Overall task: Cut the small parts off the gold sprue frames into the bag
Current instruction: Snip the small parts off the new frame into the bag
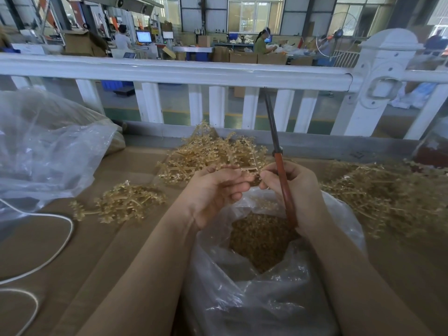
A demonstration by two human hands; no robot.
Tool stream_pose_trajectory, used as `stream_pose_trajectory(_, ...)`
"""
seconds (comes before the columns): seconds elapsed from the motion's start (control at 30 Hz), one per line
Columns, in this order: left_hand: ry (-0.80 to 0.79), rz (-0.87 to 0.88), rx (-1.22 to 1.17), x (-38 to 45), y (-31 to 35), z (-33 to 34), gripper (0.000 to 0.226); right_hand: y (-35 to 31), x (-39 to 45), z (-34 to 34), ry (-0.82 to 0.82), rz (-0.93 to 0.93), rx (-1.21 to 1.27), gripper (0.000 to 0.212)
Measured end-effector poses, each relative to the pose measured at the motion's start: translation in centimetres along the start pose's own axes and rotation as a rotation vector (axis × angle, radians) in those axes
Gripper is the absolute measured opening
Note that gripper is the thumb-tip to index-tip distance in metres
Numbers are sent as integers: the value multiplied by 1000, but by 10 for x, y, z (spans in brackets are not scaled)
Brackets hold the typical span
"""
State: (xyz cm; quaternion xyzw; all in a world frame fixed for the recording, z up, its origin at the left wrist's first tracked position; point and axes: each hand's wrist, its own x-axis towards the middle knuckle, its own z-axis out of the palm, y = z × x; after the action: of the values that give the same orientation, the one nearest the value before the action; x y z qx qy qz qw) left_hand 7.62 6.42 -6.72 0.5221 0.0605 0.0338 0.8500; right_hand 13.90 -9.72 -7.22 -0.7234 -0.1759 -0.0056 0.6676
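Both hands work above the crinkled clear bag (254,299) of gold bits. The left hand (213,190) pinches a spiky gold sprue frame (251,169); the right hand (291,183) grips a red-handled blade (278,166), its tip upright. Tangled frame heaps (208,151) lie beyond.

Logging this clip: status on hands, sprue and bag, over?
Left hand pinches gold sprue frame over open bag. Right hand grips red-handled cutter, blade pointing up. Nothing blocking.
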Motion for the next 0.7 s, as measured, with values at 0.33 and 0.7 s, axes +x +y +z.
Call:
stream_pose_trajectory(0.33,-15,-99,-106,-1,2,-2,14,6,3,0,41,-61,-56,11)
stream_pose_trajectory(0.7,50,-89,-109,-2,4,4,24,16,7,0,-12,-137,-271,19)
